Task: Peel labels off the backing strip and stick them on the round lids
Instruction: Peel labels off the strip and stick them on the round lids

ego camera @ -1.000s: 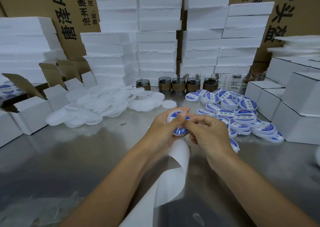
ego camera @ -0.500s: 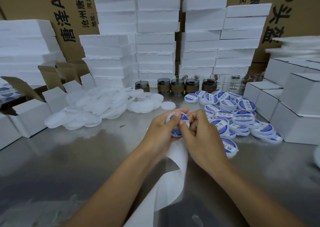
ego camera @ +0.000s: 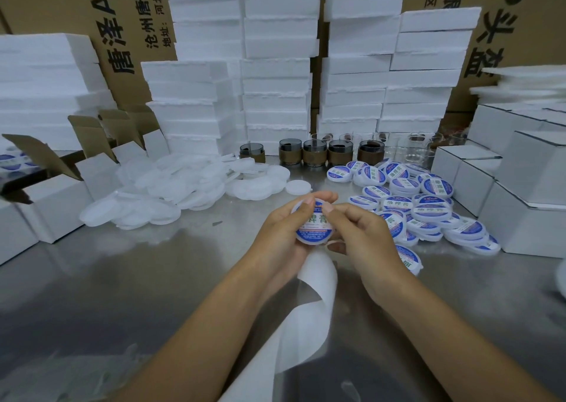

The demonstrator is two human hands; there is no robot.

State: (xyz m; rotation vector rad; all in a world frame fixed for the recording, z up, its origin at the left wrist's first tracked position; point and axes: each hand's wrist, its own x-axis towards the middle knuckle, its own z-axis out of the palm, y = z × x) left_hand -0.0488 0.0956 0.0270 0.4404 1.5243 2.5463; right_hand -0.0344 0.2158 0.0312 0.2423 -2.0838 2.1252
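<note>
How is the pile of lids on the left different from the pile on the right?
The left pile is plain white, with no labels; the right pile wears blue-and-white labels. The left pile lies beside open boxes; the right pile lies beside closed white boxes. Both are round lids heaped on the metal table.

Label [ego camera: 315,222] on the round lid [ego camera: 309,243] between the fingers [ego camera: 306,207]: green "焊膏". Left carton [ego camera: 122,34], beyond the fingers: "唐泽", "沧州唐泽", "地址". Right carton [ego camera: 514,27]: "头盔".
</note>
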